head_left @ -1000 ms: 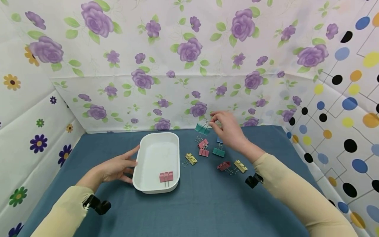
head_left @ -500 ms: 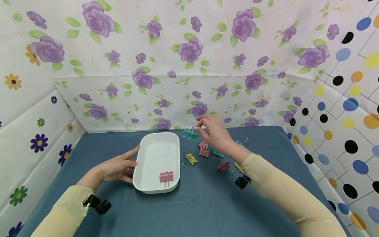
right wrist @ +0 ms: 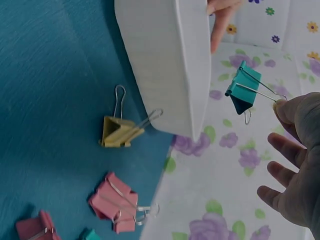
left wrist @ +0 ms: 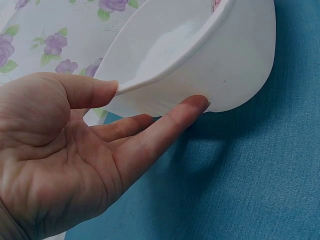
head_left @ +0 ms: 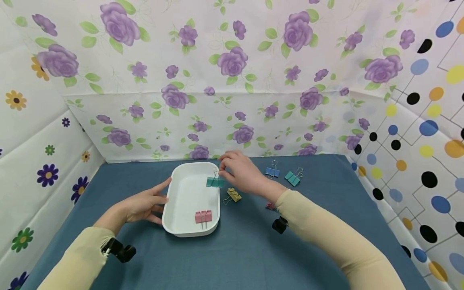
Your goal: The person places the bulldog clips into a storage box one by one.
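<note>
Over the right rim of the tray (head_left: 190,195), toward its far end, we have the teal clip (head_left: 215,182) hanging body-down from the right hand (head_left: 239,171), whose thumb and a finger pinch it by the wire handle while the other fingers spread loose. The left hand (head_left: 145,203) is well apart from it, at the tray's left side, thumb at the rim and fairly straight fingers against the outer wall; we read that as steadying more than gripping. Inside, the pink clip (head_left: 204,216) lies near the right wall at the near end. To set ours down well, we should bring the body farther left, fully inside the wall, before lowering (how high it hangs, we cannot tell), then ease the pinch only once it rests on the floor, so that it neither bounces nor catches the rim with its wire. Light, even pressure from the left hand ought to stop the tray sliding. We should also mind the yellow clip (head_left: 234,195), just outside the right wall, and carry the wrist high above the loose pink clips (right wrist: 114,202); the blue clip (head_left: 272,172) and second teal clip (head_left: 292,178) lie farther right.
</note>
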Motion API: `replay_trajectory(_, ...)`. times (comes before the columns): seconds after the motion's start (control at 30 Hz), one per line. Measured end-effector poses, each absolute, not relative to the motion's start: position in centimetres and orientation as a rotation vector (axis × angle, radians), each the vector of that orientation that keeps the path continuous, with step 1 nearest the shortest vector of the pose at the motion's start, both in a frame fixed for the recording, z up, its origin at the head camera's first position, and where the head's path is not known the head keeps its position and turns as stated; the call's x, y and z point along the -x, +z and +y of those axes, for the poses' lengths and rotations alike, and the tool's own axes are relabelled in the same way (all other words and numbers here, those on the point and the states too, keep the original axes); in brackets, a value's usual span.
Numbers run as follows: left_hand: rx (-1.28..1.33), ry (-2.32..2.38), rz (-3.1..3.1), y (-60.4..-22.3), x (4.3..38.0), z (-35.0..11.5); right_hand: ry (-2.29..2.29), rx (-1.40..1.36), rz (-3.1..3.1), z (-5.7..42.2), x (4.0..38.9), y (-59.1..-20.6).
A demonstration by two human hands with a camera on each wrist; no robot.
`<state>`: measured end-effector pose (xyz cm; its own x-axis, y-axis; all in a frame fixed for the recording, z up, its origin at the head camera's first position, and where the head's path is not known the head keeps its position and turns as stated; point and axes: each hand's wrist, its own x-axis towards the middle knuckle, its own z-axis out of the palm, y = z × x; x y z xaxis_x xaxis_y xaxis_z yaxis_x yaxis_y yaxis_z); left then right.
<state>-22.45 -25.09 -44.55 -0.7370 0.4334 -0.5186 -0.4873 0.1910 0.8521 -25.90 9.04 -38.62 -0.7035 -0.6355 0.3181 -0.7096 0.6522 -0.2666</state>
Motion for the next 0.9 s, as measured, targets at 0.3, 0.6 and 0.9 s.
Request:
replay_trajectory(0.3,0.055,1.634,1.759,-44.6,22.5,-25.2,0.422,-1.164,-2.727,6.0,25.8,-39.9)
replay_trajectory(0.6,0.054,1.629,1.755,-44.5,22.3,-25.2,0.266,-1.200,-2.801,4.3,26.1,-41.5)
replay_trajectory(0.9,0.061,1.629,1.763,-44.5,22.4,-25.1,0.200,-1.199,-2.812,3.6,26.3,-42.8)
